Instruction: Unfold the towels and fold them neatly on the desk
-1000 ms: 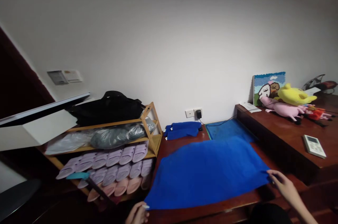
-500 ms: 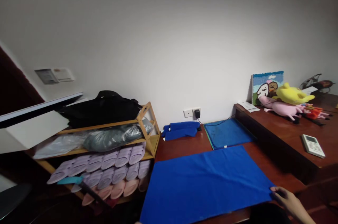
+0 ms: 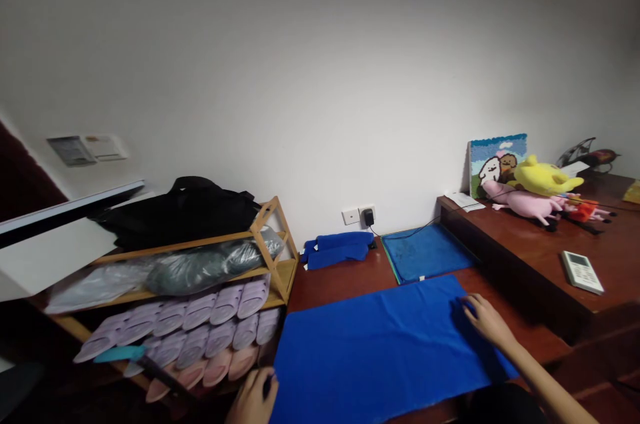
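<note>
A bright blue cloth point(image 3: 380, 351) lies spread on the dark red-brown table point(image 3: 345, 281), with slight wrinkles on its right half. At the cloth's right edge my right hand point(image 3: 485, 321) has its fingers curled, with a bit of blue at the fingertips. My left hand point(image 3: 255, 397) is beside the cloth's lower left edge, fingers bent; what lies between them is too small to make out. Behind the spread cloth are rolled or folded blue cloths point(image 3: 340, 249) on the left and a flat stack of blue cloths point(image 3: 425, 252) on the right.
At left stands a wooden rack point(image 3: 277, 254) with slippers point(image 3: 200, 311) and a black bag point(image 3: 185, 214). On the raised surface at right point(image 3: 530, 244) are plush toys point(image 3: 530, 201), a picture point(image 3: 500, 161) and a remote point(image 3: 583, 272). A black plug point(image 3: 369, 216) sits in the wall socket.
My right hand has moved from the cloth's lower right corner up and left along its right side. My left hand has come into fuller view at the lower left. The view has shifted slightly.
</note>
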Demonstrator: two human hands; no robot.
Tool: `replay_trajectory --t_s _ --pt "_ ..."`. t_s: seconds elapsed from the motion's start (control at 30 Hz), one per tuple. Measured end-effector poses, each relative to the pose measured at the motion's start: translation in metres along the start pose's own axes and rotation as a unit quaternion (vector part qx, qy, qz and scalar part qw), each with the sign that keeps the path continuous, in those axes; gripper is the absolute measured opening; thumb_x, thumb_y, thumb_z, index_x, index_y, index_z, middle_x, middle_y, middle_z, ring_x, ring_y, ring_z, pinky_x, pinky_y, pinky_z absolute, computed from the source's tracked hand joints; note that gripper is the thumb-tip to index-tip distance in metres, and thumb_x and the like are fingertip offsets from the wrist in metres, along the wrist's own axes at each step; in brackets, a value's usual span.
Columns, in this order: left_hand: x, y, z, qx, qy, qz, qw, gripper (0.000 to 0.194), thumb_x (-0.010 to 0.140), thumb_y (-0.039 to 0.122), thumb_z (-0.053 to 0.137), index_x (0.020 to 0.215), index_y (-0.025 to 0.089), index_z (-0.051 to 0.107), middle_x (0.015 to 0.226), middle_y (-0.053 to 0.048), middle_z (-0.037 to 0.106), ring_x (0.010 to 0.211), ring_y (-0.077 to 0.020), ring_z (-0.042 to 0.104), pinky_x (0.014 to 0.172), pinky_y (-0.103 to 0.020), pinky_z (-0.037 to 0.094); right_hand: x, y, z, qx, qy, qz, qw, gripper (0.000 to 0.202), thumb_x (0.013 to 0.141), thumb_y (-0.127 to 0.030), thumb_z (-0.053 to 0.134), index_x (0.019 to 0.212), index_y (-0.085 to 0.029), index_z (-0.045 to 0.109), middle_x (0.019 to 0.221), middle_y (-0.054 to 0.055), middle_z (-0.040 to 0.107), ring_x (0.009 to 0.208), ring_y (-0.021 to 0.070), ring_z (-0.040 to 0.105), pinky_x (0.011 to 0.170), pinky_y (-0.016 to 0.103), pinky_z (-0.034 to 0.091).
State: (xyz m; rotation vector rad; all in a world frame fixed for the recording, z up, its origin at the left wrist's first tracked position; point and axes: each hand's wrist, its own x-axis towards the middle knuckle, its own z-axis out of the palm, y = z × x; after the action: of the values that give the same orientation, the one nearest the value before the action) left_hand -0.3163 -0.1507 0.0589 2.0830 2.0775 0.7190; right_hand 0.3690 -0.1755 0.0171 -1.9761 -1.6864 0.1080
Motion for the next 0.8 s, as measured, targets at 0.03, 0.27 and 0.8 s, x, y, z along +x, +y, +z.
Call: replay_trajectory --t_s 0.03,0.27,0.8 --pt "0.015 0.010 0.007 0.008 0.003 0.028 1.000 0.032 0.091 0.044 0.046 0.101 0.031 0.073 0.116 -0.006 0.079 0.112 -0.0274 0.074 0.100 -0.037 0.056 0.016 -0.011 0.005 -0.009 -0.013 -0.005 1.000 0.056 0.096 -0.049 0.036 0.126 -0.020 0.073 0.134 0.016 0.071 0.124 0.0288 0.067 0.110 0.042 0.052" --pt "0.099 0.041 0.063 0.099 0.001 0.095 0.991 0.053 0.098 0.041 0.040 0.139 0.021 0.067 0.154 -0.010 0.062 0.143 -0.0270 0.056 0.119 -0.041 0.045 0.068 -0.020 0.056 -0.091 -0.100 -0.005 0.991 0.066 0.100 -0.049 0.032 0.154 -0.020 0.055 0.164 0.010 0.049 0.154 0.0308 0.040 0.128 0.052 0.031" --pt "0.118 0.027 0.101 0.152 -0.107 0.044 0.982 0.067 0.106 0.051 0.033 0.165 0.020 0.034 0.174 -0.014 0.027 0.162 -0.0287 0.023 0.130 -0.052 0.024 0.069 0.015 0.077 -0.134 -0.070 0.060 0.987 0.073 0.099 -0.053 0.023 0.160 -0.020 0.045 0.169 0.009 0.041 0.159 0.0309 0.030 0.128 0.054 0.027"
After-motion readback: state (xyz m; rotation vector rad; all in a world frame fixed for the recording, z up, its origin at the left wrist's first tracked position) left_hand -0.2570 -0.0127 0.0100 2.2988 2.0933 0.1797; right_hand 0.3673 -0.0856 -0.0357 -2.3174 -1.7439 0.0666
